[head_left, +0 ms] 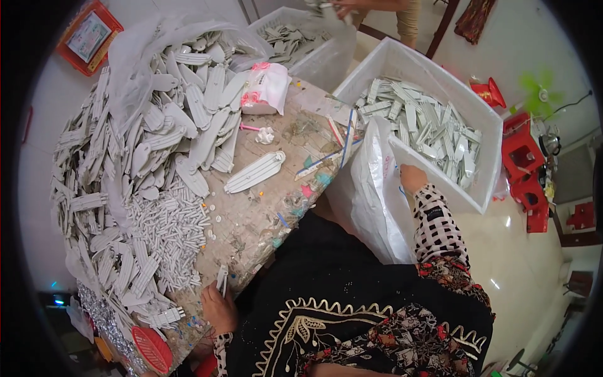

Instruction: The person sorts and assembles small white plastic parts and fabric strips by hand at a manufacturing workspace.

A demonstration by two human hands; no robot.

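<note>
I look down on a worn surface [251, 220] with a patterned, flaking top; its left half is covered by a big heap of flat white plastic parts [125, 157], and among them lies a patch of small white pins [169, 226]; a clear bag [157, 44] opens over the top of the heap. To the right stands a large white crate [477, 188] on the floor, filled with pale grey-green plastic strips [421, 125]; a second white crate [282, 16] stands further behind, where another person's hand [342, 7] reaches in. A white plastic bag [377, 201] hangs against the near wall of the large crate; my right hand [412, 178] is at its upper edge by the crate rim, fingers bent, but I cannot tell if it grips the bag or the rim. One single long white part [255, 172] lies alone in the middle of the surface; a pink and white packet [267, 88] lies beyond it. My left hand [218, 308] rests at the near edge of the surface, closed on a small white piece [222, 279] that stands up from the fingers; a red round strainer [151, 349] is near it, lower left.
</note>
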